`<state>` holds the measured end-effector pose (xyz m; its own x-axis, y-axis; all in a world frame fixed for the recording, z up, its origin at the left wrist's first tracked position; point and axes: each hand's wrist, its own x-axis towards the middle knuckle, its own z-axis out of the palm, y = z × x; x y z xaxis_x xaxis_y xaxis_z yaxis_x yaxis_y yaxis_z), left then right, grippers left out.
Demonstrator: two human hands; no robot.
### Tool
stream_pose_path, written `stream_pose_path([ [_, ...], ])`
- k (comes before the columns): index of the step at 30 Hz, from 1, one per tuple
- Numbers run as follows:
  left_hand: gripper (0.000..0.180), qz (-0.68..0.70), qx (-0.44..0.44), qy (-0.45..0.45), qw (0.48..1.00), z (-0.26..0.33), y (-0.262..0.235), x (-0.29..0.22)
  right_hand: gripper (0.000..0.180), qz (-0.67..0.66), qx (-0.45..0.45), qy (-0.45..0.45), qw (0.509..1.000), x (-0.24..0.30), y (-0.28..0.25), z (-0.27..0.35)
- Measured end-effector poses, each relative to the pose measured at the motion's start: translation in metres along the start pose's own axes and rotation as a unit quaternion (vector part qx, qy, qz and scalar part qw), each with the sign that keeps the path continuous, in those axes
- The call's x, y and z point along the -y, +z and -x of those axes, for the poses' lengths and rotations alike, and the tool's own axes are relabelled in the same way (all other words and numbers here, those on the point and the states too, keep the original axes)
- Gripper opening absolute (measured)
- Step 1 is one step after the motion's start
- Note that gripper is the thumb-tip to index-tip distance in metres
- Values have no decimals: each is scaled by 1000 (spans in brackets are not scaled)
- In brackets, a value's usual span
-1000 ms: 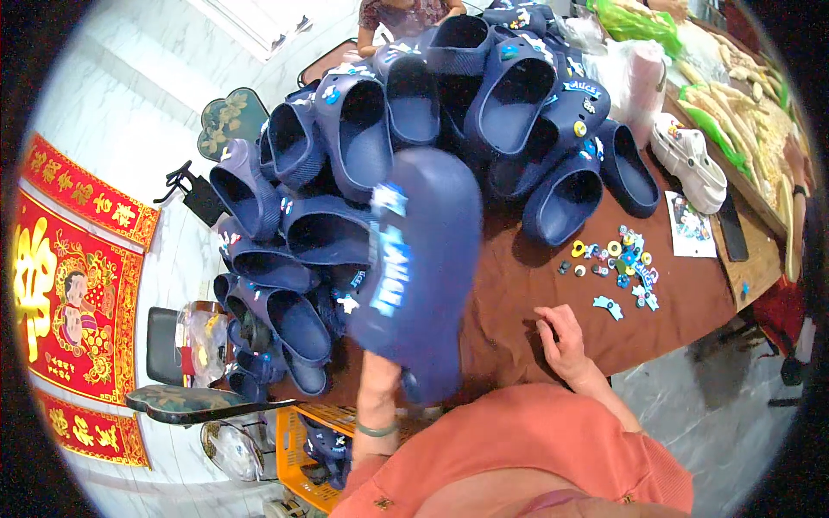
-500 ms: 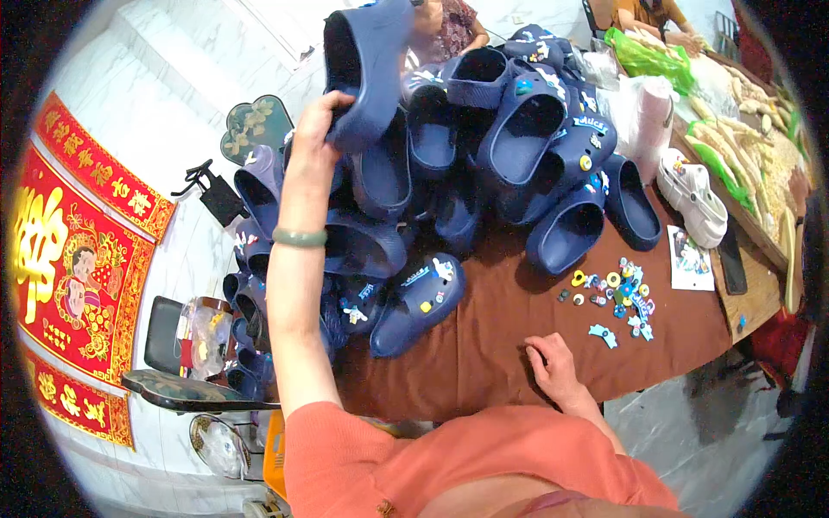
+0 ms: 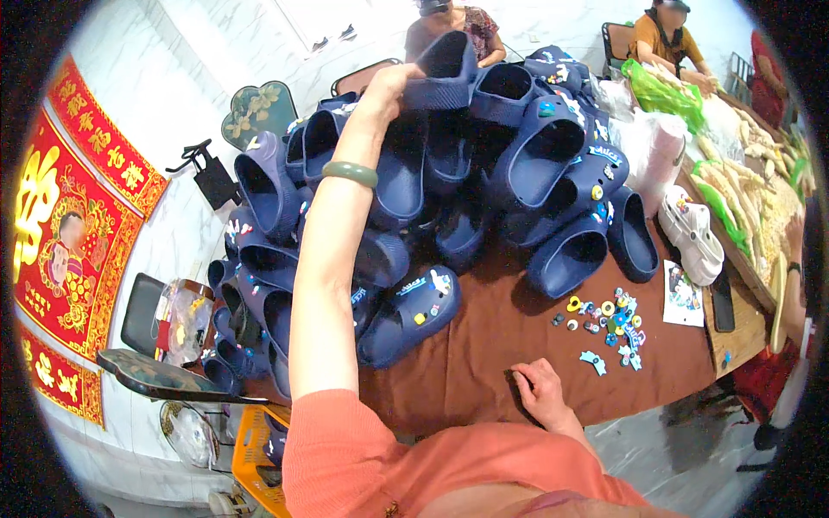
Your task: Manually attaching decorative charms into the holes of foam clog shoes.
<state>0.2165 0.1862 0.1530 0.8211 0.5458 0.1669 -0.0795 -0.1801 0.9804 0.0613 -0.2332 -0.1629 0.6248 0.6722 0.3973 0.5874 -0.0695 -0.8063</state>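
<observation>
My left hand (image 3: 387, 86), a green bangle on its wrist, is stretched far out and grips a navy blue clog (image 3: 442, 65) at the top of a big heap of navy clogs (image 3: 518, 164). My right hand (image 3: 542, 393) rests with curled fingers on the brown tabletop (image 3: 501, 345) near the front edge, holding nothing I can see. Another navy clog with small charms (image 3: 413, 312) lies in front of the heap. A scatter of small colourful shoe charms (image 3: 609, 321) lies to the right of my right hand.
A white clog (image 3: 691, 233) and a paper card (image 3: 684, 298) lie at the right. Two people sit beyond the heap at the back (image 3: 669, 39). Red wall hangings (image 3: 65, 242), a chair (image 3: 151, 337) and an orange crate (image 3: 259, 445) are on the left.
My left hand has carried the navy clog from close in front of me up and away onto the top of the heap. The right hand has stayed on the table.
</observation>
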Motion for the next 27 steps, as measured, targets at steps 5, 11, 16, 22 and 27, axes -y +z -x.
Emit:
stream_pose_path([
  [5, 20, -295, -89, 91, 947, -46, 8, 24, 12, 2, -6, -17, 1000, -3, 2, -1],
  [11, 46, -360, -145, 145, 910, -39, -45, 18, 12, -13, 8, -35, 999, 5, 6, -5],
  [16, 50, -438, -77, 153, 882, 82, -69, -34, 11, -9, 11, -21, 1000, -5, 11, -5],
  [22, 35, -355, -288, 296, 839, 245, -120, -18, 14, 20, 50, 32, 998, -9, 10, 1],
  [27, 23, -503, -375, 312, 714, 333, -197, 58, 16, -1, 82, 82, 993, -13, 16, 2],
])
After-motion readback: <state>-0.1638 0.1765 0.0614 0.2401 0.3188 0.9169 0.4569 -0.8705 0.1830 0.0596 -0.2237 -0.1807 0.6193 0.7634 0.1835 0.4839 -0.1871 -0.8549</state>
